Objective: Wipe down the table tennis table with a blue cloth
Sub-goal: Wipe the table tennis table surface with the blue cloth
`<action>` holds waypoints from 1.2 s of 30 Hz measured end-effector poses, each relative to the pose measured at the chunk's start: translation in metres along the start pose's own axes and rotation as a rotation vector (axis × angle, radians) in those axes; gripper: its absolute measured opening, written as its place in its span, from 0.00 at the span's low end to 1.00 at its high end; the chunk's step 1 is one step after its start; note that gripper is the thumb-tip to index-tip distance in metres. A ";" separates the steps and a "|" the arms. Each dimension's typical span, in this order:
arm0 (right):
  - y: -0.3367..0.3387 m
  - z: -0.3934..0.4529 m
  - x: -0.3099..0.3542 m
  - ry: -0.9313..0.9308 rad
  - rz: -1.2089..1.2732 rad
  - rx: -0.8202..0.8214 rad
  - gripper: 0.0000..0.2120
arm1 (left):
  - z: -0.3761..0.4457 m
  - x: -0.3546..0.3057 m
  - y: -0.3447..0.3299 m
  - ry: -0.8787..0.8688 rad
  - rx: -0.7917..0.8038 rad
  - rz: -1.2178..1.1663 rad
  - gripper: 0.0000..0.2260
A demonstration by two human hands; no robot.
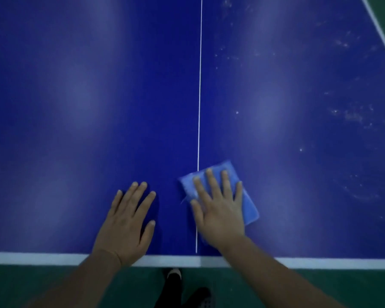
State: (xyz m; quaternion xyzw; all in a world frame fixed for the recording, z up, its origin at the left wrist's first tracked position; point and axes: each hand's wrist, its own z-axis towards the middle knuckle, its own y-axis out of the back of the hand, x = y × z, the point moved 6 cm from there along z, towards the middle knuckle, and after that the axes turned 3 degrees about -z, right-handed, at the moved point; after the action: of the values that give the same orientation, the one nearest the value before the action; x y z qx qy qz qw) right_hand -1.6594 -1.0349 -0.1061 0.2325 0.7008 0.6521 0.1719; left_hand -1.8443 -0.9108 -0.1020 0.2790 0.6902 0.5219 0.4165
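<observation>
A dark blue table tennis table (98, 107) fills the view, with a thin white centre line (199, 96) running away from me. A folded light blue cloth (249, 207) lies flat on the table just right of that line, near the front edge. My right hand (218, 210) presses on the cloth with straight, spread fingers and covers most of it. My left hand (129, 221) rests flat on the bare table to the left of the line, fingers straight.
A white border stripe (31, 258) marks the table's near edge, and another white stripe (380, 34) marks the right edge. White dust specks (351, 116) scatter over the right half. Green floor (31, 285) and my dark shoes (200, 296) lie below the edge.
</observation>
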 end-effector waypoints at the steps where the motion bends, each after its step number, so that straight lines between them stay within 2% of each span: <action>1: 0.003 0.012 0.013 0.074 0.024 0.012 0.26 | 0.002 -0.001 0.003 0.008 -0.024 -0.035 0.28; 4: 0.008 0.087 0.014 0.219 0.038 0.014 0.26 | 0.029 -0.002 0.017 0.020 -0.119 -0.121 0.27; 5: 0.011 0.123 0.006 0.210 0.024 -0.004 0.26 | 0.047 0.000 0.020 0.030 -0.145 -0.120 0.26; 8: 0.028 0.226 -0.042 -0.048 0.031 -0.015 0.27 | 0.113 0.013 0.030 0.163 -0.200 -0.112 0.27; 10: 0.028 0.244 -0.048 -0.217 0.051 0.000 0.27 | 0.154 0.021 0.038 0.236 -0.241 -0.131 0.29; 11: 0.028 0.232 -0.034 -0.210 0.039 -0.032 0.27 | 0.171 0.023 0.041 0.259 -0.256 -0.143 0.29; 14: 0.017 0.168 0.013 0.229 0.048 -0.040 0.25 | 0.211 0.028 0.050 0.279 -0.266 -0.145 0.30; 15: 0.015 0.167 -0.002 0.308 0.043 -0.019 0.24 | 0.221 0.027 0.049 0.264 -0.247 -0.140 0.31; 16: 0.017 0.183 -0.035 0.305 0.014 -0.024 0.24 | 0.229 0.026 0.047 0.253 -0.223 -0.132 0.31; 17: 0.021 0.206 -0.083 0.178 -0.045 -0.061 0.24 | 0.234 0.025 0.044 0.249 -0.195 -0.123 0.32; 18: 0.030 0.228 -0.139 -0.038 -0.080 -0.086 0.25 | 0.236 0.024 0.041 0.252 -0.174 -0.114 0.32; 20: 0.043 0.242 -0.241 -0.568 0.021 -0.015 0.26 | 0.239 0.023 0.036 0.259 -0.159 -0.087 0.32; 21: 0.049 0.238 -0.265 -0.734 0.105 0.002 0.27 | 0.241 0.022 0.034 0.258 -0.159 -0.071 0.31; 23: 0.050 0.233 -0.249 -0.807 0.137 -0.031 0.28 | 0.241 0.023 0.032 0.264 -0.141 -0.051 0.31; 25: 0.045 0.230 -0.175 -0.594 0.039 -0.111 0.30 | 0.242 0.025 0.031 0.268 -0.121 -0.052 0.31; 27: 0.028 0.217 -0.083 -0.096 -0.006 -0.091 0.27 | 0.242 0.025 0.030 0.277 -0.100 -0.048 0.31; 28: 0.022 0.212 -0.057 0.139 -0.047 -0.038 0.26 | 0.243 0.025 0.030 0.278 -0.101 -0.048 0.30; 29: 0.021 0.219 -0.060 0.268 -0.058 -0.010 0.26 | 0.245 0.025 0.030 0.276 -0.101 -0.051 0.30; 30: 0.024 0.236 -0.091 0.227 -0.068 -0.022 0.27 | 0.245 0.025 0.030 0.273 -0.098 -0.054 0.30; 32: 0.037 0.273 -0.185 -0.182 -0.103 -0.006 0.32 | 0.244 0.025 0.031 0.279 -0.111 -0.057 0.30; 34: 0.046 0.282 -0.261 -0.582 0.025 0.038 0.30 | 0.244 0.024 0.032 0.275 -0.121 -0.053 0.29; 35: 0.048 0.279 -0.266 -0.648 0.096 0.027 0.28 | 0.244 0.023 0.031 0.268 -0.121 -0.049 0.28; 36: 0.048 0.276 -0.253 -0.626 0.070 -0.013 0.27 | 0.245 0.024 0.031 0.264 -0.121 -0.047 0.28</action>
State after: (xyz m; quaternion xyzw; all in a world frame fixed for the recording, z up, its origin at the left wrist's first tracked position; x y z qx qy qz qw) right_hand -1.2938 -0.9418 -0.0993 0.4447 0.6011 0.5589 0.3584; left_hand -1.6460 -0.7627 -0.1061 0.1659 0.7125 0.5848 0.3504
